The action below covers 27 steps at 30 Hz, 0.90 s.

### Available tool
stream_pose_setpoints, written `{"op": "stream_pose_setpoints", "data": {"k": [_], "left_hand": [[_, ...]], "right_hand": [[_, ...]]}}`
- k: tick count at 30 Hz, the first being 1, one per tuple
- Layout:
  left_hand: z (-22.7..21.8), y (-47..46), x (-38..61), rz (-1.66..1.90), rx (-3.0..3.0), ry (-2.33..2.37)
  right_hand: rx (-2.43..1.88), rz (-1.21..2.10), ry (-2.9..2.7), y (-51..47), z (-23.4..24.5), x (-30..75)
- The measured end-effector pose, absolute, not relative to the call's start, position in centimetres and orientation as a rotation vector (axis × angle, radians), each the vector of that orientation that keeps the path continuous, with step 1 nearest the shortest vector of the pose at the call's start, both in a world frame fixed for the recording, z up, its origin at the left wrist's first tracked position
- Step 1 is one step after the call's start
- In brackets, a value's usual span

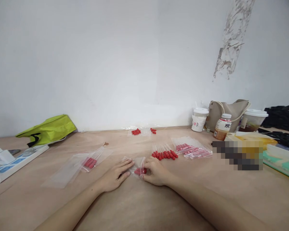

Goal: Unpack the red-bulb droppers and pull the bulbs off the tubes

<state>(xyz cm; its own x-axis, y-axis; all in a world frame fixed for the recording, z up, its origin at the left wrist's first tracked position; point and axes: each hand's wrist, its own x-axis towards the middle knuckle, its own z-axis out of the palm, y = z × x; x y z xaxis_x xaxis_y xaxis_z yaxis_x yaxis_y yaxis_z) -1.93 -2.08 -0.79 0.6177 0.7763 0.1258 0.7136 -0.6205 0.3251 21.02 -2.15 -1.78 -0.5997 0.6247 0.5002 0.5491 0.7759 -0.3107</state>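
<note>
A small clear zip bag (132, 168) with several red-tipped pieces (137, 172) inside lies on the table in front of me. My left hand (116, 175) rests with fingers stretched out over the bag's left end. At the opposite edge, where a red zip line shows, my right hand (157, 172) has its fingers closed on the plastic. Just beyond that hand lies a fanned row of loose thin white sticks with red tips (164, 155). Filled bags (195, 152) of similar sticks lie to the right of the row. Some right-hand fingertips are partly hidden.
Flat clear bags (65, 171) and a bunch of red-tipped sticks (89, 162) lie at left. More red-tipped sticks (136, 131) sit by the wall. A power strip (21, 160) and green bag (48, 128) stand left; a cup (199, 120), bottle (223, 127) and handbag (233, 110) stand right.
</note>
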Motion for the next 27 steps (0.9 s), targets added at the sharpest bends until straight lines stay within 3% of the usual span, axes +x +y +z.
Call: {"op": "stream_pose_setpoints", "data": {"k": [21,27], "left_hand": [[-0.7,-2.7,-2.4,0.248,2.654,1.306],[-0.6,-2.7,-2.8,0.153,2.657,1.359]], "right_hand": [[-1.007,0.249,-2.154,-2.5,-2.0,21.3],[-0.96,0.674,-1.915,-1.6,-2.0,23.0]]}}
